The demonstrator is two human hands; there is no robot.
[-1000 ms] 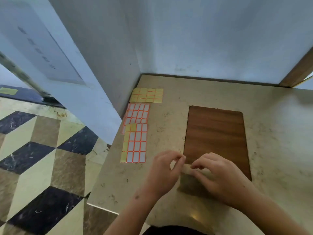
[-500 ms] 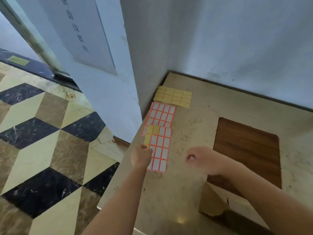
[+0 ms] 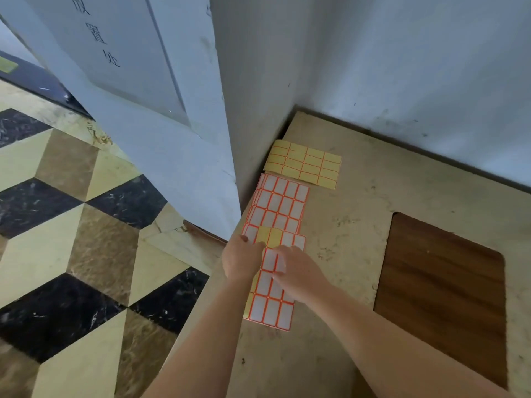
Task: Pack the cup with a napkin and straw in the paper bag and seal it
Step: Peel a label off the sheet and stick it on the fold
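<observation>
- Both hands work the nearest label sheet [image 3: 270, 282] at the tabletop's [image 3: 353, 225] nine o'clock edge: left hand [image 3: 241, 261] pinning it, right hand [image 3: 296, 271] apparently picking a sticker.
- Paper bag out of view; sealing seemingly remains.

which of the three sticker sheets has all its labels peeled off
The far sheet by the wall corner: plain yellow backing throughout. The middle sheet and the near sheet under the hands keep white labels.

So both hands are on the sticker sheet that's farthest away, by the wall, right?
Not quite. Both hands are on the nearest sticker sheet, the one closest to the table edge, not the far yellow sheet by the wall. The head view shows the left hand at its left edge and the right hand on its labels.
</observation>
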